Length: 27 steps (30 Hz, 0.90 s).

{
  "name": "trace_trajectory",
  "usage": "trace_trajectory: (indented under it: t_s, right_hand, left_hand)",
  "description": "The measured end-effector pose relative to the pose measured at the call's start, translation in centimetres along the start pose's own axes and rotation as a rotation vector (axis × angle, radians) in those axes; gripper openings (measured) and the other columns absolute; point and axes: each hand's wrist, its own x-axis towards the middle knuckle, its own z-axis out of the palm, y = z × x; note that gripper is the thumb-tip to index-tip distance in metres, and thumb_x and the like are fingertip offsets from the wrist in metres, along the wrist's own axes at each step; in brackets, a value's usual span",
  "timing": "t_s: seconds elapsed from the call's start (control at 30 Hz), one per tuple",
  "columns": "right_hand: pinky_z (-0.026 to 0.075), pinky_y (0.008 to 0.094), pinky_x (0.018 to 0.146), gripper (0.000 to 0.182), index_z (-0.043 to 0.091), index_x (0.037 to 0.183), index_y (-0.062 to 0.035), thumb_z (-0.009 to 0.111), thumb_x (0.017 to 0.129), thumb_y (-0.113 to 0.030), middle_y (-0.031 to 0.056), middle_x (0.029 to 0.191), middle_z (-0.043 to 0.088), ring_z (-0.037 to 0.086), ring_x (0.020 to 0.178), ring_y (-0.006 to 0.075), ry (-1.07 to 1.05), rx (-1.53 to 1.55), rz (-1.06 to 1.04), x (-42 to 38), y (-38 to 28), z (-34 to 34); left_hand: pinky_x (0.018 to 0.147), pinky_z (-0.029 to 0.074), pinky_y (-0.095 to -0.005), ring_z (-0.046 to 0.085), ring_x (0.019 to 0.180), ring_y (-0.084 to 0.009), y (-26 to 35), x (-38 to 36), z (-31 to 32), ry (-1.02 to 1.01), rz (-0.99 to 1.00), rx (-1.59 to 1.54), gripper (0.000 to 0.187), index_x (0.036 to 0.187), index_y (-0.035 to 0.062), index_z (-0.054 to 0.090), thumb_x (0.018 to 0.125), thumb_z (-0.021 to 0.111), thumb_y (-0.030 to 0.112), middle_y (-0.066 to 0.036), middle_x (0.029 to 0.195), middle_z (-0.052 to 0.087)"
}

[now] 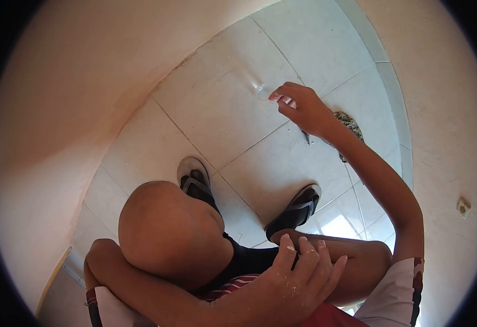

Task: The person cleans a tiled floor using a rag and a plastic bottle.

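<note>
- While a clear container (262, 91) is being pinched by the right hand (305, 108), fingers nearly closed,
- the empty left hand (293, 280) is being held open, perhaps because of white residue (292, 289).

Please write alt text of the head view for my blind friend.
A person's right hand appears to pinch a small clear object over a tiled floor. The left hand, flecked with white, is open. A patterned cloth lies beyond.
</note>
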Motion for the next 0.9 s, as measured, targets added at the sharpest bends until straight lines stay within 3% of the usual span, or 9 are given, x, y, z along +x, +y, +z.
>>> trace_trajectory:
  t_s: [0.1,0.33,0.47,0.53,0.67,0.77,0.9]
  right_hand:
    - [0.054,0.0403,0.089,0.025,0.07,0.111,0.0011,0.061,0.089,-0.008,0.0182,0.109,0.068,0.068,0.101,0.0329,-0.009,-0.126,-0.05,2.3,1.0,2.7]
    - [0.051,0.045,0.099,0.037,0.067,0.115,0.0062,0.063,0.088,-0.018,0.0223,0.114,0.067,0.063,0.113,0.0395,-0.085,-0.354,0.101,4.0,0.3,3.8]
    - [0.051,0.0448,0.1,0.038,0.066,0.116,0.0057,0.064,0.088,-0.02,0.0221,0.117,0.067,0.063,0.114,0.0399,-0.122,-0.32,0.049,3.9,2.5,4.2]
    - [0.051,0.0441,0.1,0.039,0.065,0.117,0.0044,0.066,0.088,-0.022,0.0214,0.12,0.066,0.063,0.114,0.0397,-0.241,-0.416,0.051,3.9,2.9,4.7]
    - [0.052,0.0449,0.098,0.041,0.064,0.119,0.0031,0.066,0.088,-0.023,0.0206,0.124,0.064,0.063,0.115,0.039,-0.21,-0.469,0.081,3.8,3.2,6.0]
    - [0.054,0.0458,0.094,0.037,0.067,0.112,0.0024,0.068,0.088,-0.026,0.0202,0.118,0.068,0.065,0.111,0.0389,-0.193,-0.468,0.097,3.8,2.3,4.9]
    - [0.055,0.0433,0.086,0.038,0.074,0.098,0.0014,0.07,0.09,-0.035,0.0188,0.098,0.074,0.07,0.095,0.0339,-0.138,-0.226,0.149,4.5,-1.7,1.3]
  left_hand:
    - [0.096,0.053,-0.0515,0.062,0.113,-0.0351,0.4,-0.6,0.6,0.074,-0.003,-0.005,0.046,0.141,0.0048,0.06,0.1,0.052,0.022,-0.019,0.123,0.066]
    - [0.094,0.053,-0.0496,0.063,0.112,-0.0336,0.5,-2.1,0.5,0.086,-0.044,-0.056,0.045,0.14,0.0049,0.061,0.101,0.05,0.023,-0.019,0.121,0.066]
    - [0.093,0.054,-0.0488,0.063,0.112,-0.0337,0.2,-2.1,-0.2,0.065,-0.013,-0.036,0.045,0.14,0.0048,0.061,0.1,0.051,0.023,-0.019,0.121,0.066]
    - [0.093,0.054,-0.0481,0.063,0.112,-0.0339,0.1,-1.9,-0.2,0.052,0.006,-0.008,0.045,0.14,0.0049,0.061,0.1,0.051,0.023,-0.019,0.122,0.066]
    - [0.091,0.055,-0.0461,0.063,0.112,-0.0349,0.4,-1.9,0.1,0.085,-0.022,-0.057,0.045,0.14,0.005,0.061,0.1,0.052,0.022,-0.02,0.123,0.066]
    - [0.085,0.057,-0.0448,0.066,0.108,-0.0337,1.2,-1.7,2.5,0.083,0.006,-0.081,0.044,0.141,0.004,0.061,0.102,0.051,0.021,-0.021,0.122,0.067]
    - [0.077,0.06,-0.0426,0.069,0.103,-0.0342,1.2,-2.0,3.5,0.136,0.05,-0.121,0.044,0.139,-0.0004,0.061,0.101,0.054,0.02,-0.023,0.116,0.07]
